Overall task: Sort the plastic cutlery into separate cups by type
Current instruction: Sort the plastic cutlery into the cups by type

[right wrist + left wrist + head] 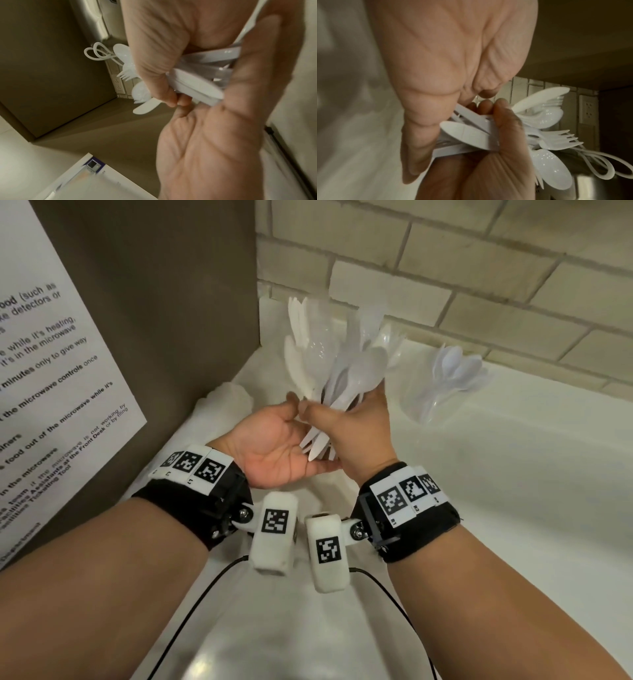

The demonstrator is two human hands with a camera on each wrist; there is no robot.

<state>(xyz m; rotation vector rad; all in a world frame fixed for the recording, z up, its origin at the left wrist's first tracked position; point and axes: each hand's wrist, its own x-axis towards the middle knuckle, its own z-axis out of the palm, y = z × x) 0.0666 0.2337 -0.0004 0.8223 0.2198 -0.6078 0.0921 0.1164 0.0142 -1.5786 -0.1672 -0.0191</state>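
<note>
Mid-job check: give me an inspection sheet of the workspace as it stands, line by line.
Surface: white counter, glossy.
Job's things: mixed bundle of white cutlery held above the counter, showing spoons, forks and a knife; clear cup to the right holds spoons only.
Clutter: translucent white object in the back-left corner, too blurred to identify.
Grippers: right hand grips the bundle's handles; left hand, palm up, fingertips at the bundle.
Cables: black cables trail from the wrist units.
Surroundings: tiled wall behind; brown panel left, bearing a printed microwave notice.
</note>
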